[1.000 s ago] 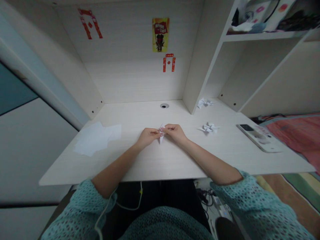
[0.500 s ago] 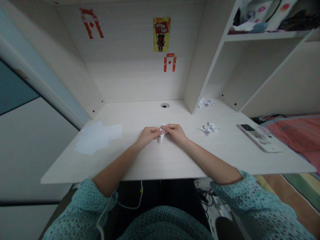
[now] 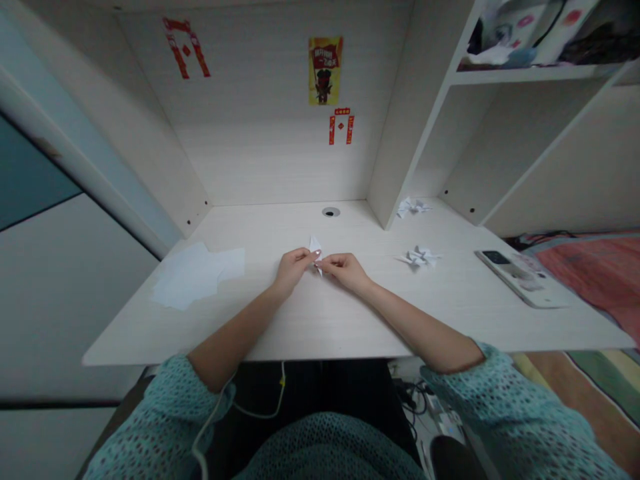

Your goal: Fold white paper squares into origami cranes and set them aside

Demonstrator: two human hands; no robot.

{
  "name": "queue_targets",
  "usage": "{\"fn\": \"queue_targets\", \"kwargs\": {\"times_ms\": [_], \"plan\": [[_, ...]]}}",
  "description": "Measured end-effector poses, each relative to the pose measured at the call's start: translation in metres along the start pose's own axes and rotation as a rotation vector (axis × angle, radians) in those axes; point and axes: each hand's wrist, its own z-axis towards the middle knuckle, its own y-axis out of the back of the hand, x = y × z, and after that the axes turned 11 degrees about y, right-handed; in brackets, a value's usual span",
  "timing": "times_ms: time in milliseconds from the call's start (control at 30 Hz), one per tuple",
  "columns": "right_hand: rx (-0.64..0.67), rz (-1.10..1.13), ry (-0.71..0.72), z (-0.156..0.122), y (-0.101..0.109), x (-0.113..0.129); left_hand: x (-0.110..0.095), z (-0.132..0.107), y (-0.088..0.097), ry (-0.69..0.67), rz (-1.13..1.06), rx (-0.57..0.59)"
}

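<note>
A small folded white paper figure (image 3: pixel 315 248) stands up between my hands, near the middle of the pale wood desk (image 3: pixel 280 327). My left hand (image 3: pixel 293 271) pinches it with the fingertips, and its upper point sticks out above them. My right hand (image 3: pixel 346 271) reaches in from the other side, its fingertips against the lower part of the paper. The paper's middle is partly hidden by my fingers.
Two crumpled or folded white paper figures (image 3: pixel 419 257) (image 3: pixel 411 207) lie to the right, and loose white sheets (image 3: pixel 193 275) to the left. A phone (image 3: pixel 520 279) lies near the right edge. Side panels and a shelf (image 3: pixel 525 77) surround the desk.
My hands have drawn slightly apart, and the paper now sits closer to my left hand, with its upper point showing more clearly.
</note>
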Motion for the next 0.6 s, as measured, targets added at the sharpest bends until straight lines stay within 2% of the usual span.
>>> {"fn": "queue_targets", "kwargs": {"times_ms": [600], "plan": [[0.056,-0.137,0.029,-0.0045,-0.0005,-0.0055,-0.0045,0.0019,0.0080,0.047,-0.092,-0.097]]}}
